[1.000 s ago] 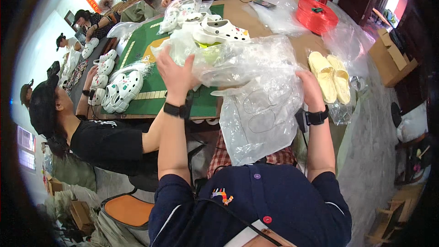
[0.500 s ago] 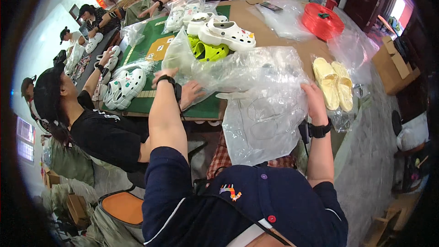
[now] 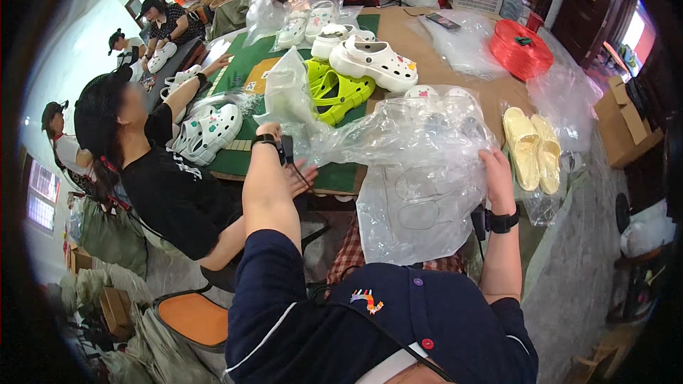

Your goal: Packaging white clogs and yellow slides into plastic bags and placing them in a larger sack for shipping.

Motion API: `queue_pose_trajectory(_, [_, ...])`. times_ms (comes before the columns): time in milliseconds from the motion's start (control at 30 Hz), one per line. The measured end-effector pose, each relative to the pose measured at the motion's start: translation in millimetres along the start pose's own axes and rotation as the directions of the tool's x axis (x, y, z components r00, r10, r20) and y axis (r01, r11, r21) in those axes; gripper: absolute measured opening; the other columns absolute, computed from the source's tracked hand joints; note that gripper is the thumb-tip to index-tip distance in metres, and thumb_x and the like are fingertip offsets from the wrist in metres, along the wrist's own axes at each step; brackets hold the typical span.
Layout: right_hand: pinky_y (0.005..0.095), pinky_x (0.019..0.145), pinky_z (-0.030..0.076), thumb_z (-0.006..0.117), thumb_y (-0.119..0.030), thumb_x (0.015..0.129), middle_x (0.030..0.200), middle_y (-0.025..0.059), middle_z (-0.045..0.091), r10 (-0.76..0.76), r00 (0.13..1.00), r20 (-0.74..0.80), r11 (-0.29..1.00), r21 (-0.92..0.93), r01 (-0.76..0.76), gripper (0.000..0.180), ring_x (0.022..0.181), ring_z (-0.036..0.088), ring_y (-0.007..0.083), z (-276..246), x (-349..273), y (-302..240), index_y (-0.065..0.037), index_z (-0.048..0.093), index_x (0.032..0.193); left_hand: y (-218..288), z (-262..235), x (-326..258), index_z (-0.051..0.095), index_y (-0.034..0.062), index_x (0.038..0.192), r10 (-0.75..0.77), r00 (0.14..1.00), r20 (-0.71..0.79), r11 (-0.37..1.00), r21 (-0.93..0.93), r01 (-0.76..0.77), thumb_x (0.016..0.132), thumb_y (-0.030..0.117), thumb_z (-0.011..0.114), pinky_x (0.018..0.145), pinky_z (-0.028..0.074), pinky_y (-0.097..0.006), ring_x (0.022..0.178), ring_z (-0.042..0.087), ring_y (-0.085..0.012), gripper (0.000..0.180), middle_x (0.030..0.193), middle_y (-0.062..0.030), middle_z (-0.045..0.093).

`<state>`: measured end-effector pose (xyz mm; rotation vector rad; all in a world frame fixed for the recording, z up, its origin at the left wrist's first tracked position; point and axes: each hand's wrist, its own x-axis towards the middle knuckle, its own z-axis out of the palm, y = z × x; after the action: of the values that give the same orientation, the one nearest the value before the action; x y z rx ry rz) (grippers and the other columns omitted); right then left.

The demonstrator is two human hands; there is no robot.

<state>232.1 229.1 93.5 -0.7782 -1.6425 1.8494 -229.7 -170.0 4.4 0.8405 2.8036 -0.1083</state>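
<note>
A heap of crumpled clear plastic bags (image 3: 420, 171) hangs over the near table edge in front of me. My right hand (image 3: 496, 179), with a black watch on the wrist, grips the heap's right side. My left hand (image 3: 293, 169), also with a black wristband, lies at the heap's left edge by the table rim, fingers spread against the plastic. Just beyond the heap lie a pair of lime green clogs (image 3: 340, 87) and a pair of white clogs (image 3: 373, 62).
A pale yellow pair of clogs (image 3: 530, 149) sits bagged at my right, with a red spool (image 3: 519, 50) behind it. A seated person in black (image 3: 167, 188) at my left handles white clogs (image 3: 210, 131) on the green mat (image 3: 242, 71). More people sit farther back.
My left hand has come down from up in the air to the table edge at the plastic's left side. My right hand has kept its hold on the bags.
</note>
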Motion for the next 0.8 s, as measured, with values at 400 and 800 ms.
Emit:
queue_pose_trajectory(400, [0.0270,0.078,0.045,0.055,-0.017,0.087,0.095,0.0030,0.063,-0.043,0.998,0.052,0.998,-0.047,0.045,0.027,0.087,0.057,0.0129,2,31,10,0.002,0.062,0.106,186,-209,-152,0.050,-0.0032,0.103,-0.133,0.476,-0.869,0.769,-0.393,-0.504,0.086,0.010,0.055,0.073,0.048,-0.033,0.081,0.061,-0.0222,0.022,0.091,-0.0150,0.062])
queue_pose_trajectory(800, [0.0406,0.087,0.052,0.045,-0.022,0.090,0.105,0.0161,0.066,0.054,0.911,0.410,0.699,0.636,-0.327,0.036,0.095,0.065,0.0275,-45,31,-28,0.004,0.060,0.110,223,-120,-118,0.053,0.0015,0.115,-0.238,0.845,-0.479,-0.563,-0.641,-0.522,0.094,0.002,0.045,0.089,0.050,-0.037,0.101,0.060,-0.0217,0.022,0.111,-0.0103,0.061])
